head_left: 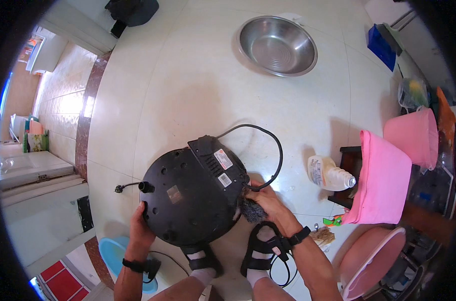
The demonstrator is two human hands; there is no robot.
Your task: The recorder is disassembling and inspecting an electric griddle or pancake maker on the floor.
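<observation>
A round black electric appliance (188, 200), possibly an electric pan, is held above my feet with its underside toward me. That side has stubby feet, pale labels and a looped black cord. My left hand (140, 226) grips its lower left edge, thumb on the rim and the other fingers hidden behind. By its right edge, my right hand (268, 200) is closed round a dark grey, fuzzy scouring pad (253, 210), which touches or nearly touches the rim. Some of the right fingers are hidden behind the pad and the appliance.
A steel basin (278, 47) sits on the tiled floor ahead. To the right are a spray bottle (330, 173), a pink cloth (383, 180) over a dark stool, a pink bucket (413, 135) and a pink basin (371, 263). A blue basin (115, 251) stands at lower left.
</observation>
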